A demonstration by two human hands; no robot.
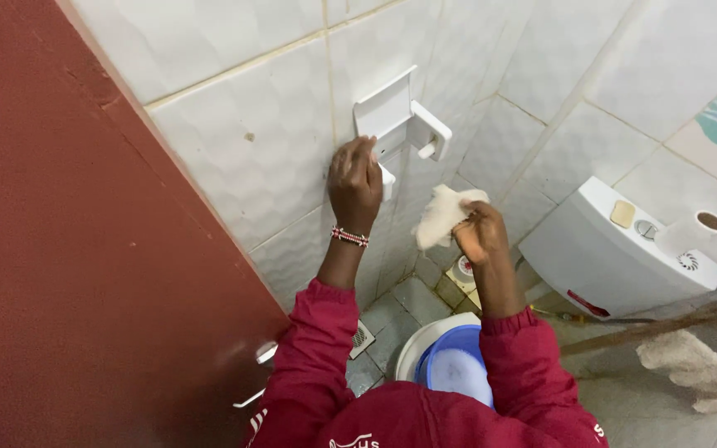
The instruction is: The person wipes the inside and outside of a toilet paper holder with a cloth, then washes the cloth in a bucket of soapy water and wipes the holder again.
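White wall tiles (242, 124) fill the view beside a red door (68, 249), and the empty toilet-paper holder (400, 116) is mounted on them. Your left hand (355, 184) presses against the holder's lower left arm, fingers curled on it. Right of the holder, your right hand (481, 234) is clenched around a crumpled cream cloth (443, 214), held just off the tiles. Lean too hard and the holder's thin arm could snap; the cloth might drop into the blue bucket (456, 365) below.

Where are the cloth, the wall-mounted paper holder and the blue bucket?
cloth (444, 216), head view, middle of the bunched fabric.
paper holder (387, 112), head view, flat back plate.
blue bucket (456, 365), head view, inner wall.
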